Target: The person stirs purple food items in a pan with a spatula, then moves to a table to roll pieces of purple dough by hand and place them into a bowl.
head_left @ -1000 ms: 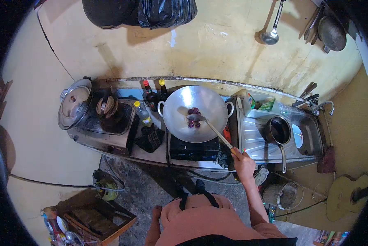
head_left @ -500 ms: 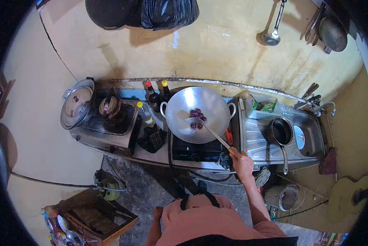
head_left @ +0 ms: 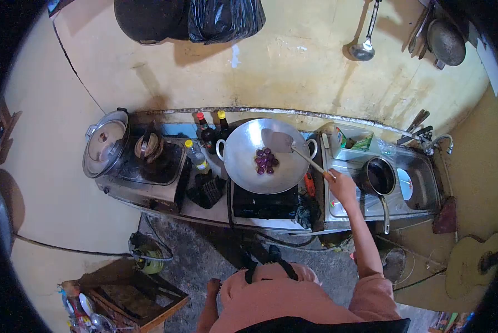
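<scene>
A large silver wok (head_left: 243, 172) sits on the black stove (head_left: 260, 206), with several dark purple round pieces (head_left: 267, 161) gathered near its middle. My right hand (head_left: 342, 187) is closed round the wooden handle of a long spatula (head_left: 280, 142), whose flat blade lies over the wok's upper right part, apart from the pieces. Low beside my body hangs my left hand (head_left: 213, 286), away from the counter; its fingers are too small and dark to make out.
Left of the wok stand bottles (head_left: 197, 155) and a dark cloth (head_left: 206, 190). Farther left are a second stove (head_left: 149, 175) and a lidded pot (head_left: 106, 143). To the right, a small saucepan (head_left: 379, 176) rests by the sink (head_left: 422, 186), below a white bin (head_left: 346, 154).
My right hand has moved up and right, carrying the spatula blade from among the pieces to the wok's upper right. The purple pieces now sit closer together.
</scene>
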`<state>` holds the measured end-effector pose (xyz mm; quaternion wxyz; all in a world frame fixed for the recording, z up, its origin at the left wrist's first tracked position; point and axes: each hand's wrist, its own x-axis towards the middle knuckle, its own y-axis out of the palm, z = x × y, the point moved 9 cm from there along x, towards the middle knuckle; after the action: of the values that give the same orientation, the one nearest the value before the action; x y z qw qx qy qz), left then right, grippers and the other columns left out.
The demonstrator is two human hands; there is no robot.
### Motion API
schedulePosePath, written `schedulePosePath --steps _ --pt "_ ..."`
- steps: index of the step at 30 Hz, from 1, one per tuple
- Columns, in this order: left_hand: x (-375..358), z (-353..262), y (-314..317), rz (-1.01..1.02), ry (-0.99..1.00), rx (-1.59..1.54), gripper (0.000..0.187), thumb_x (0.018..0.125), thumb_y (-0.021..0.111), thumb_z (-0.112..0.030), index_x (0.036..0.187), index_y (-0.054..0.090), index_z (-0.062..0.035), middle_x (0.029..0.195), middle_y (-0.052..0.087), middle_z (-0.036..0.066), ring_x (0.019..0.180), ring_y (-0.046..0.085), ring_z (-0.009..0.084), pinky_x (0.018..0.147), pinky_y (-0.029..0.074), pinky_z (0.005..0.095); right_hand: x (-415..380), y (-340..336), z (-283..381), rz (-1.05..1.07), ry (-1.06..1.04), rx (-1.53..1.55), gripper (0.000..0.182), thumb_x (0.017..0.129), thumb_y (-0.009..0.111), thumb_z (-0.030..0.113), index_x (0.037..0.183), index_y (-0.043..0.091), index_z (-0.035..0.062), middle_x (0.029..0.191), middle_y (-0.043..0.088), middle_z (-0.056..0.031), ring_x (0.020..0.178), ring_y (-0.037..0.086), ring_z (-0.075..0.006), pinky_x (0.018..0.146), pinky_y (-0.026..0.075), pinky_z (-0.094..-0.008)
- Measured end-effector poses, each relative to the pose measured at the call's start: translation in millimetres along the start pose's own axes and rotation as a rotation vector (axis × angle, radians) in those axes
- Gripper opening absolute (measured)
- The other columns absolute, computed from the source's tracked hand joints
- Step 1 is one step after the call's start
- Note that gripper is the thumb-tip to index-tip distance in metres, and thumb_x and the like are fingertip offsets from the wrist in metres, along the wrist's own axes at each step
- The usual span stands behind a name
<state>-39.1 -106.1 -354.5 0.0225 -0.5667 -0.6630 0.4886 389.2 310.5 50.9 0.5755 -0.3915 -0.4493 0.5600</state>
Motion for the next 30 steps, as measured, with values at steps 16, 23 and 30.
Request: schedulePosePath --steps 16,23,30 --pt "-14 -28 9 -0.079 0.433 0.648 0.024 0.073 0.054 -0.021 0.089 0.063 -0.0049 0.081 0.064 0.012 0.073 0.062 0.0247 0.072 0.047 0.0379 87 33 2 0.198 -0.206 -0.026 0.028 0.082 0.047 0.035 0.098 0.062 0.0167 0.080 0.060 -0.0184 0.075 0.058 -0.0353 0.067 0.046 -0.0440" --pt "16 37 37 0.118 -0.044 0.101 0.026 0.075 0.051 -0.024 0.092 0.062 -0.0087 0.095 0.060 0.013 0.084 0.058 0.0292 0.072 0.047 0.0392 95 43 7 0.262 -0.264 -0.028 0.027 0.082 0.049 0.032 0.098 0.062 0.0152 0.066 0.058 -0.0166 0.055 0.058 -0.0277 0.052 0.046 -0.0378" --pt "2 10 26 -0.008 0.311 0.378 0.022 0.072 0.054 -0.023 0.088 0.062 -0.0112 0.093 0.059 0.015 0.079 0.058 0.0332 0.067 0.047 0.0416 72 99 -8 0.708 0.038 0.414 0.030 0.084 0.049 0.033 0.106 0.059 0.0151 0.047 0.048 -0.0044 0.031 0.041 -0.0105 0.030 0.032 -0.0237"
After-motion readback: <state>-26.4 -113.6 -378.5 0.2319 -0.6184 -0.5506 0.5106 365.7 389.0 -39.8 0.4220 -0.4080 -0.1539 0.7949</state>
